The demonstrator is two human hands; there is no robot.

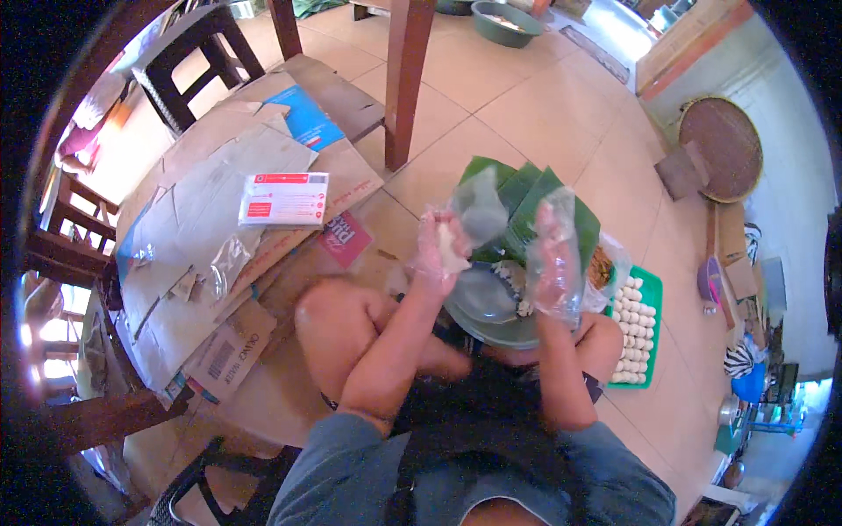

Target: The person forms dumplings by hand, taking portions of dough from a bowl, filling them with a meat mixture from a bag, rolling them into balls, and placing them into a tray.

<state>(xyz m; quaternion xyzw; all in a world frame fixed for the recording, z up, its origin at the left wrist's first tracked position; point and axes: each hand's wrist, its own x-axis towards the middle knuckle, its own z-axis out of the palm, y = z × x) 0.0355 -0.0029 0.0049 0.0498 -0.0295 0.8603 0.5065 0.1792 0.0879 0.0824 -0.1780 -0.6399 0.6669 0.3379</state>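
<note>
Both my hands wear clear plastic gloves. My left hand is closed around a white, sticky-looking lump, left of centre. My right hand is raised with its fingers stretched upward, apparently holding nothing. Beneath them sits a wide bowl with white rice at its right side. Green banana leaves are piled behind it. Right of my right hand is a bag-lined container of brown crumbly food, beside a green tray bearing several rows of small white rounded pieces.
Flattened cardboard with a white-red packet lies on my left, near a dark chair and wooden table leg. A person is at far left. A green basin is ahead; a woven tray leans right.
</note>
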